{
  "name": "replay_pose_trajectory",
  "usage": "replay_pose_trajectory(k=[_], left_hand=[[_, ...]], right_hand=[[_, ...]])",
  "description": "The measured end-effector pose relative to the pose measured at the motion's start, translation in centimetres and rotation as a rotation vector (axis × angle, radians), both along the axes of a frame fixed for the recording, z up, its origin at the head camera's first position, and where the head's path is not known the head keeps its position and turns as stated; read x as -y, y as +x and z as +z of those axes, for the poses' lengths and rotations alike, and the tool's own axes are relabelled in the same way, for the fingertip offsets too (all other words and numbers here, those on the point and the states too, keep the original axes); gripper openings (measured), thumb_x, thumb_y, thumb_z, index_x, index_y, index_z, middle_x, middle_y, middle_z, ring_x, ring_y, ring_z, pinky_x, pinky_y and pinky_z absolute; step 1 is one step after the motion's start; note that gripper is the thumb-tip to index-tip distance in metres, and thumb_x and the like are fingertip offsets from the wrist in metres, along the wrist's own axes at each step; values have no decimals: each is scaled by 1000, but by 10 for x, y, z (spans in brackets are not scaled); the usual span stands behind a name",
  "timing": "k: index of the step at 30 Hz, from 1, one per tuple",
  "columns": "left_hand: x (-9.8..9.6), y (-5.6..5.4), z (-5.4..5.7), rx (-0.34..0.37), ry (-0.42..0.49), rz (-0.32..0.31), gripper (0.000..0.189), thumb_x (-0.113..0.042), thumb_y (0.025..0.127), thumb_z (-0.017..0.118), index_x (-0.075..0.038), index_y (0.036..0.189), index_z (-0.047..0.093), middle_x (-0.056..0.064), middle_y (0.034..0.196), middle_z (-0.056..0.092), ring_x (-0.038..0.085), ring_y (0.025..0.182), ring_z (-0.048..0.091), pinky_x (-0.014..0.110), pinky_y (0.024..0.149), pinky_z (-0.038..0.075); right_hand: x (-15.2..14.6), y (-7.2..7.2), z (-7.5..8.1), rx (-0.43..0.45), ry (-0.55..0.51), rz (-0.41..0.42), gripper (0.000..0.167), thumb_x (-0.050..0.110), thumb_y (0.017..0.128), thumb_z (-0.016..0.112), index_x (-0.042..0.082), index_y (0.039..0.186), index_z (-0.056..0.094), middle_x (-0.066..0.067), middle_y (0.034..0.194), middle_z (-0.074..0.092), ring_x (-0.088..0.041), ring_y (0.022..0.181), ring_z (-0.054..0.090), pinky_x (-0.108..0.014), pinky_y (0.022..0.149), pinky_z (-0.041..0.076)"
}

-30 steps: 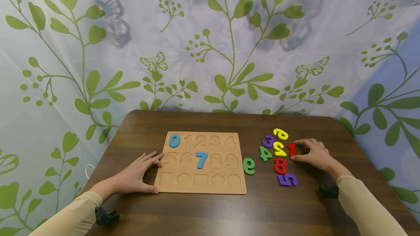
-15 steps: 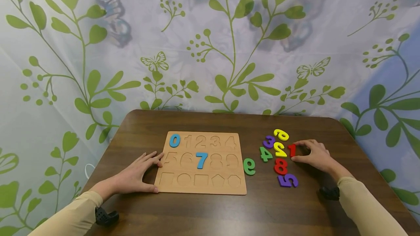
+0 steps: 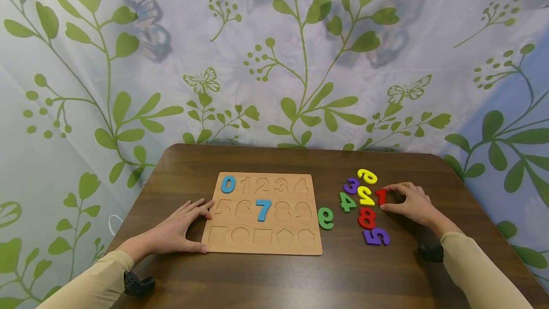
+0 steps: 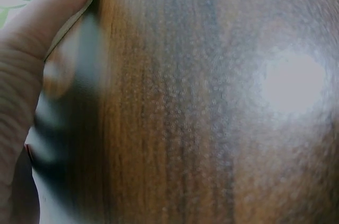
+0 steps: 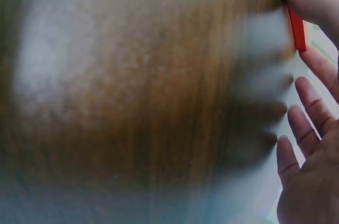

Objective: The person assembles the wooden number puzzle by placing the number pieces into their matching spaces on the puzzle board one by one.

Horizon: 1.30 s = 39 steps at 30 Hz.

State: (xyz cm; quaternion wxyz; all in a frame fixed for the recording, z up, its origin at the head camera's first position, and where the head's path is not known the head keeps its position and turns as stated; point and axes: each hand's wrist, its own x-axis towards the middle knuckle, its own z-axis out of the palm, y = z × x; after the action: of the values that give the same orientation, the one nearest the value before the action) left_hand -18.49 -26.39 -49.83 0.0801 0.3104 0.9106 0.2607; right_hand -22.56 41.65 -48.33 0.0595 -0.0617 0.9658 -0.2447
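Note:
A wooden number board (image 3: 252, 238) lies on the table, with a blue 0 (image 3: 228, 184) and a blue 7 (image 3: 263, 210) in its recesses. My left hand (image 3: 173, 232) rests at the board's left side, fingers stretched onto the edge and thumb at the near corner. In the left wrist view the thumb (image 4: 58, 4) lies along that edge. On the far side of the loose numbers, my right hand (image 3: 411, 201) pinches a red number 1 (image 3: 381, 197) by its ends between thumb and index finger. The right wrist view shows its red side (image 5: 297, 30) between those fingertips.
Between board and right hand lie loose numbers: yellow 2 (image 3: 366, 195), purple 3 (image 3: 351, 185), green 4 (image 3: 347, 202), red 8 (image 3: 366, 217), purple 5 (image 3: 376, 236), plus a yellow (image 3: 367, 176) and a green (image 3: 326, 218) 6-or-9 shape. A patterned curtain (image 3: 274, 61) hangs behind the table.

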Motion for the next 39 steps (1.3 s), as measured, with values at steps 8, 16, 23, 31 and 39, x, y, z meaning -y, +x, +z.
replay_pose_trajectory(k=[8, 16, 23, 31, 39], left_hand=[[1, -2, -2, -11, 8, -9, 67, -65, 75, 82, -28, 124, 54, 4, 165, 33, 39, 152, 23, 65, 119, 11], [1, -1, -2, 4, -3, -6, 67, -65, 75, 82, -29, 124, 53, 2, 166, 32, 36, 153, 21, 64, 120, 10], [1, -2, 0, 0, 2, -10, 68, -65, 75, 82, -27, 124, 54, 3, 165, 32, 38, 153, 21, 64, 120, 10], [-1, -3, 1, -4, -12, -12, 68, -66, 75, 81, -28, 124, 54, 3, 166, 32, 38, 153, 21, 65, 120, 11], [0, -2, 1, 10, -42, 3, 68, -67, 75, 81, -30, 125, 53, -1, 166, 30, 34, 154, 19, 62, 122, 10]], right_hand=[[2, -4, 0, -26, 7, 8, 73, 56, 85, 78, 2, 131, 61, -18, 119, 57, -42, 113, 41, -62, 87, 31], [19, -10, 18, -55, 6, 15, 72, 56, 86, 77, 1, 130, 60, -15, 114, 57, -34, 107, 43, -48, 81, 38], [63, -18, 48, -93, -54, 87, 69, 54, 87, 77, 8, 134, 59, -14, 120, 56, -34, 113, 42, -48, 84, 42], [133, -32, 62, -130, -123, 237, 63, 52, 84, 81, 14, 131, 62, -11, 114, 58, -32, 114, 43, -50, 93, 35], [198, -43, 63, -138, -137, 350, 59, 51, 81, 83, 17, 126, 65, -3, 107, 59, -28, 109, 46, -49, 92, 35]])
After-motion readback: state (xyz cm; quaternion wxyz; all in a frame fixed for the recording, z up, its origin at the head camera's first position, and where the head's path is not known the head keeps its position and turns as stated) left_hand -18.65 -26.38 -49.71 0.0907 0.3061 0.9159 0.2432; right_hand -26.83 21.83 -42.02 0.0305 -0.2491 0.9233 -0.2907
